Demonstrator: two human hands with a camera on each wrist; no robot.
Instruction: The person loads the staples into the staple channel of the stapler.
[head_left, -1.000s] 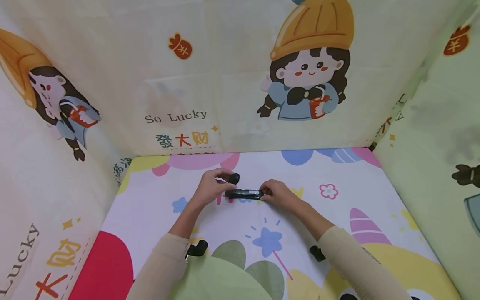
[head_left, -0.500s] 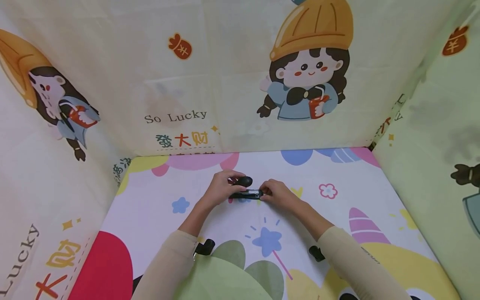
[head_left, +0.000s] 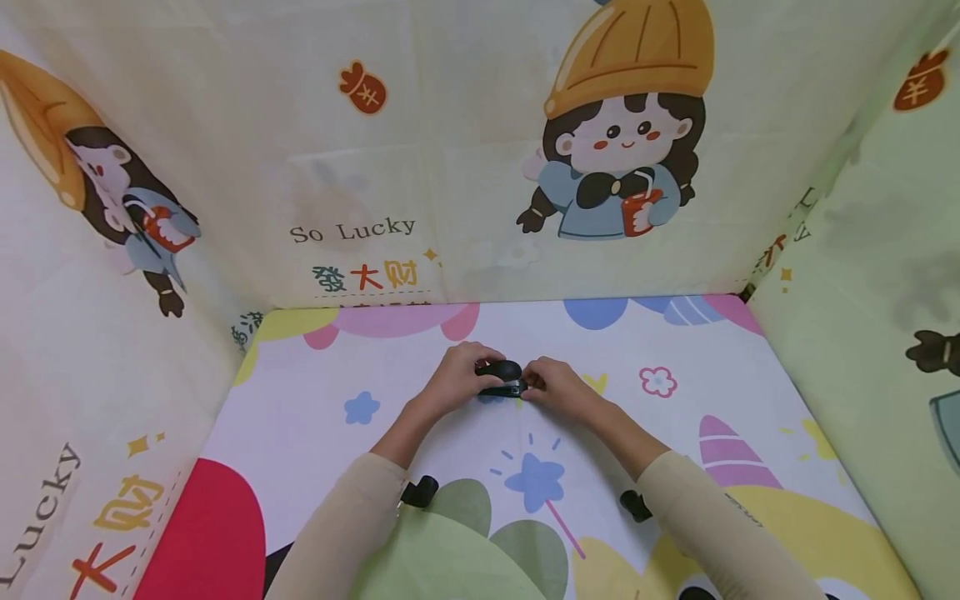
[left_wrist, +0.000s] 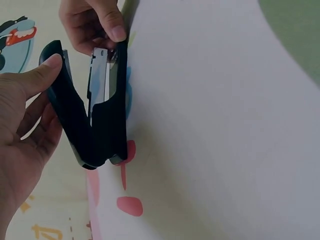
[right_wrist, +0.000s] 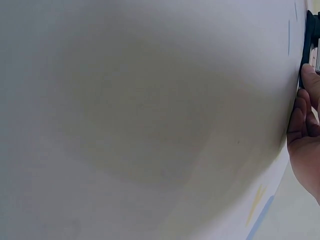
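stapler (head_left: 501, 379) mid-desk (head_left: 675, 433), long axis left-right, top arm hinged partly up | left hand (head_left: 450, 385) grip curls round hinge end, thumb on top arm | right hand (head_left: 558, 390) pinches front tip | both equally near

The head view is bright and evenly lit, with soft light and no hard glare. Only faint shadows lie on the worktop (head_left: 675, 417) under the fingers (head_left: 480, 357) and the forearms. Straight edges bend a little toward the corners, as from a wide lens, and the printed walls stay sharp.

The left wrist view is much dimmer, with a grey, underexposed tone. The stapler (left_wrist: 95, 115) between the fingers (left_wrist: 52, 62) is dark but fairly sharp, and its metal part gives a small shine.

The right wrist view is dim and flat. The surface beside the fingers (right_wrist: 305, 107) fills it, soft and without detail, with a wide vague shadow.
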